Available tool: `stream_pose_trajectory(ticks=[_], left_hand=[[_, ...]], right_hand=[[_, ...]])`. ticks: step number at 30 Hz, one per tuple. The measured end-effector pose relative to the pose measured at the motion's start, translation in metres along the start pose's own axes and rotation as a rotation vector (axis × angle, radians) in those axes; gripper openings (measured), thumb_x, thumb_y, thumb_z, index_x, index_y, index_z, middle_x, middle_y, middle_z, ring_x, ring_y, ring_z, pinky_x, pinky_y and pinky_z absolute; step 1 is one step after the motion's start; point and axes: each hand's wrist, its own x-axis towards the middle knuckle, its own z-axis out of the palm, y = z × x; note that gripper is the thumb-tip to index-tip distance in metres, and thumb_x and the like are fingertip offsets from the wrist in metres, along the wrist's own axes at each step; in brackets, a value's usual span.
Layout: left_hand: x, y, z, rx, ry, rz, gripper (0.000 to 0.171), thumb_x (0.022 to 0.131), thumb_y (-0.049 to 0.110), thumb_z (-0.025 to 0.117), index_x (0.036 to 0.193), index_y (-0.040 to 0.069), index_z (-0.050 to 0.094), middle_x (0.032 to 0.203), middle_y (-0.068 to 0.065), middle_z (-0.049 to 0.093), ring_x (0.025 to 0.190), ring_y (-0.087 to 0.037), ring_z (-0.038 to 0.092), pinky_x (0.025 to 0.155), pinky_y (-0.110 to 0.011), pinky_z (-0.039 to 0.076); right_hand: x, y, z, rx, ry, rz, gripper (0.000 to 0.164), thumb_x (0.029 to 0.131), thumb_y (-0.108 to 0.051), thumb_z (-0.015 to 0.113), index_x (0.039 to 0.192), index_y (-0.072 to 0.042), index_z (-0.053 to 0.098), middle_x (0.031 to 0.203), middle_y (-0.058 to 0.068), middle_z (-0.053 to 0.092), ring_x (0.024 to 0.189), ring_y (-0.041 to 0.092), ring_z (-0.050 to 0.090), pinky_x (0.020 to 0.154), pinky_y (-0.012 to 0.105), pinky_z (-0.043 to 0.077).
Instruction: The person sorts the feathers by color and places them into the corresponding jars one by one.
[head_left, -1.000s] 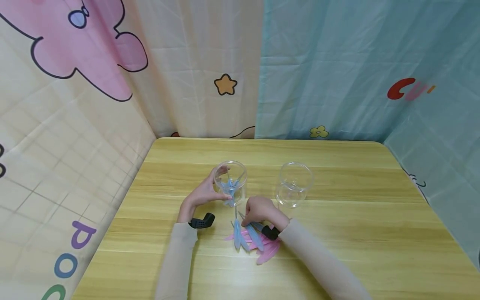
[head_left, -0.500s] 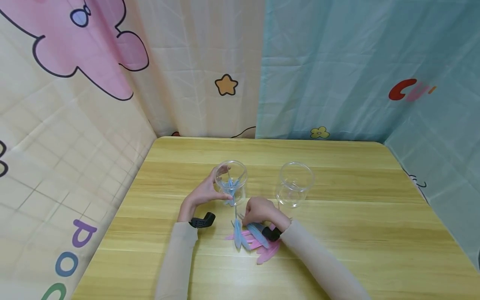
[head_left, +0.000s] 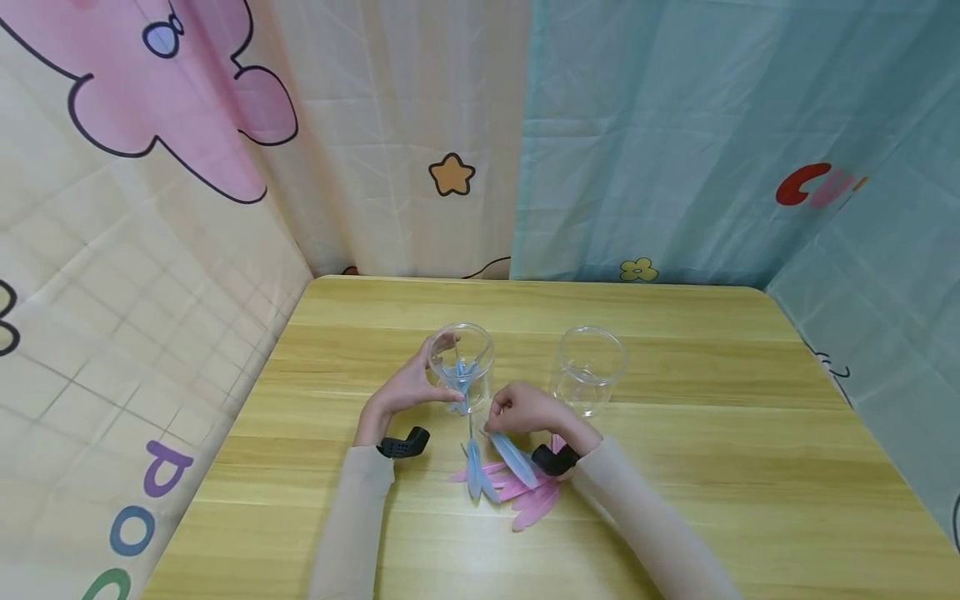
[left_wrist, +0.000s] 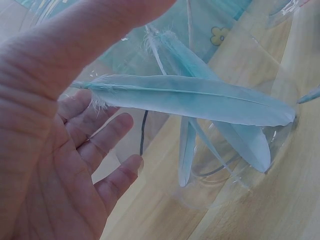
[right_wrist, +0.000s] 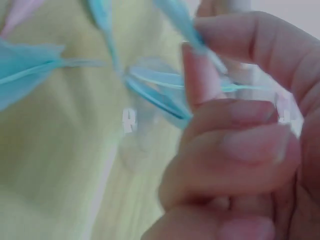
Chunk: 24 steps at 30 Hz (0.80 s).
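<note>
My left hand (head_left: 411,385) holds the left clear cup (head_left: 482,379), thumb at the near side and fingers round the back. Several light-blue feathers (left_wrist: 190,100) lie crossed inside this cup, seen through its wall in the left wrist view. Just right of the cup, my right hand (head_left: 528,408) pinches a blue feather (head_left: 513,461) by its quill between thumb and index finger. The vane hangs down toward the table over the pile. In the right wrist view the pinched blue feather (right_wrist: 177,20) shows at the fingertips, slightly blurred.
Loose blue feathers (head_left: 475,473) and pink feathers (head_left: 536,505) lie in a pile below the right hand. A second clear cup (head_left: 590,367) stands to the right on the wooden table (head_left: 675,467). Printed curtains (head_left: 637,125) hang around the table's back and sides.
My right hand has lifted a little off the pile, bringing a blue feather up by its quill. My left hand stays at the cup.
</note>
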Motion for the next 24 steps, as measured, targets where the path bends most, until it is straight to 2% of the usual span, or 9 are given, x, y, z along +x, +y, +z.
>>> stream_pose_trajectory(ticks=[3, 8, 11, 15, 20, 24], left_hand=[[0.0, -0.001, -0.001, 0.001, -0.002, 0.007, 0.099, 0.074, 0.011, 0.082, 0.149, 0.008, 0.018, 0.15, -0.018, 0.026, 0.138, -0.031, 0.023, 0.108, -0.053, 0.019], [-0.001, -0.002, -0.002, -0.009, -0.01, 0.007, 0.099, 0.074, 0.011, 0.082, 0.149, 0.009, 0.018, 0.15, -0.018, 0.026, 0.137, -0.032, 0.023, 0.108, -0.052, 0.02], [-0.001, -0.002, -0.002, -0.009, -0.01, 0.005, 0.099, 0.075, 0.011, 0.082, 0.149, 0.008, 0.018, 0.15, -0.018, 0.026, 0.137, -0.032, 0.022, 0.108, -0.052, 0.02], [-0.001, -0.001, -0.002, 0.001, -0.005, 0.008, 0.099, 0.075, 0.011, 0.082, 0.149, 0.008, 0.017, 0.15, -0.018, 0.026, 0.138, -0.032, 0.022, 0.108, -0.053, 0.019], [-0.001, 0.0, -0.001, -0.001, -0.005, 0.012, 0.099, 0.074, 0.008, 0.082, 0.149, 0.008, 0.017, 0.15, -0.019, 0.026, 0.138, -0.032, 0.022, 0.108, -0.055, 0.017], [-0.001, 0.001, -0.001, -0.012, -0.004, 0.001, 0.099, 0.074, 0.007, 0.082, 0.149, 0.009, 0.018, 0.15, -0.018, 0.026, 0.138, -0.032, 0.022, 0.107, -0.055, 0.017]], right_hand=[[0.0, -0.004, -0.006, 0.096, 0.042, -0.047, 0.013, 0.082, -0.019, 0.071, 0.075, -0.01, 0.066, 0.057, -0.007, 0.045, 0.048, 0.007, 0.036, 0.044, 0.022, 0.029], [0.001, -0.015, -0.016, 0.258, 0.191, -0.131, 0.012, 0.086, -0.02, 0.069, 0.083, -0.008, 0.067, 0.056, -0.004, 0.039, 0.047, 0.009, 0.03, 0.044, 0.023, 0.025], [0.002, -0.023, -0.021, 0.352, 0.321, -0.188, 0.012, 0.088, -0.019, 0.069, 0.088, -0.007, 0.067, 0.056, -0.002, 0.038, 0.048, 0.011, 0.03, 0.045, 0.024, 0.025], [0.005, -0.033, -0.028, 0.466, 0.538, -0.297, 0.014, 0.089, -0.017, 0.069, 0.091, -0.004, 0.067, 0.057, 0.001, 0.037, 0.049, 0.014, 0.029, 0.045, 0.025, 0.024], [0.013, -0.043, -0.032, 0.525, 0.763, -0.379, 0.017, 0.089, -0.017, 0.069, 0.093, -0.001, 0.066, 0.059, 0.003, 0.039, 0.05, 0.015, 0.03, 0.045, 0.024, 0.024], [0.015, -0.052, -0.032, 0.485, 0.853, -0.393, 0.015, 0.089, -0.013, 0.068, 0.095, 0.0, 0.066, 0.059, 0.003, 0.041, 0.05, 0.014, 0.033, 0.044, 0.023, 0.025]])
